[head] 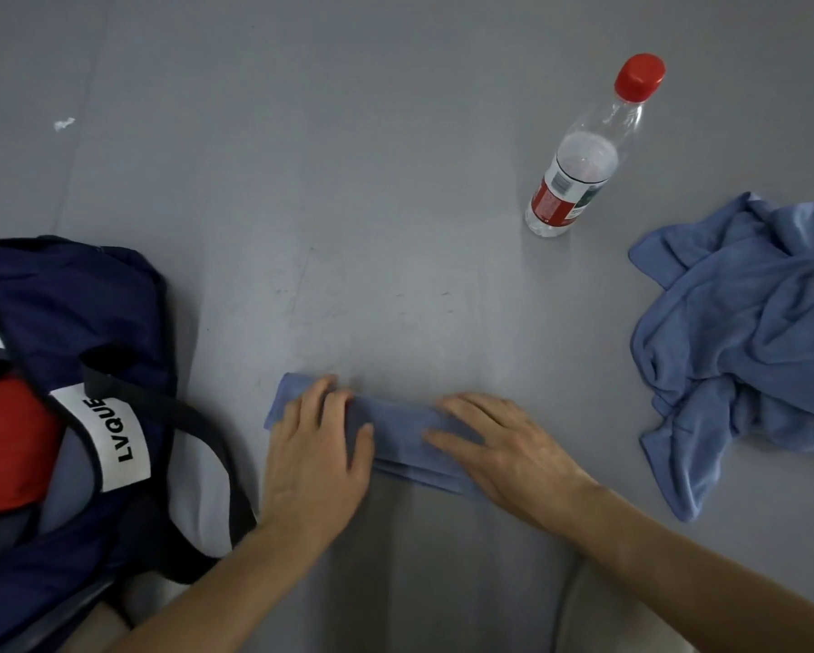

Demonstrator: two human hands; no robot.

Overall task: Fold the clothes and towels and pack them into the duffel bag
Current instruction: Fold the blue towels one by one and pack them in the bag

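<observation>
folded blue towel [400, 431], a narrow strip lying near centre on the grey surface [348, 181]. left grip [317, 452] and right grip [504, 450], fingers straight and spread, press flat on it, pinching nothing. left: open navy duffel bag [65, 294], white label [113, 435] showing the letters "lvque", red item [4, 440] inside. right: crumpled blue cloth [744, 332]. far right: upright clear bottle [579, 162], red cap, label text unreadable.

head-worn camera, steep downward view, close over grey floor [395, 134]
</observation>
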